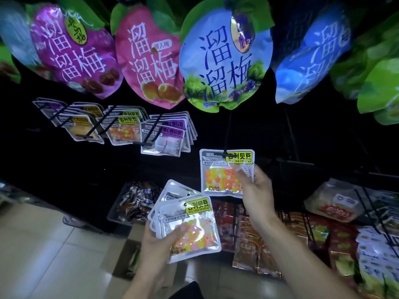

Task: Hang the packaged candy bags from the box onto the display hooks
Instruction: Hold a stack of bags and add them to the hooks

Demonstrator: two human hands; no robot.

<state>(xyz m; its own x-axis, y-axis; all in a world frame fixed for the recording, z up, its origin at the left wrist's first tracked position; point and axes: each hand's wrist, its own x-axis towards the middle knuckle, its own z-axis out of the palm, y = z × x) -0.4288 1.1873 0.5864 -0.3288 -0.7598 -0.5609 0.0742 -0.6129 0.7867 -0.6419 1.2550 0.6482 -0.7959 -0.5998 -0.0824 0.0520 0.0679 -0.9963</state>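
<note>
My left hand [160,240] grips a fanned stack of silver candy bags [190,221] with yellow labels, thumb on the front one. A matching candy bag [220,175] of orange, yellow and white pieces hangs on a black display hook [225,153] at centre. My right hand [257,190] pinches that bag's right edge. The cardboard box [129,255] stands on the floor below my left arm, mostly hidden.
Hooks at the left carry more small silver bags [123,130], [164,137]. Large plum snack bags [224,61] hang overhead. Red and orange snack packs [248,234] fill lower hooks at the right. A tray of wrapped sweets [133,203] sits low. Tiled floor [43,244] lies at the left.
</note>
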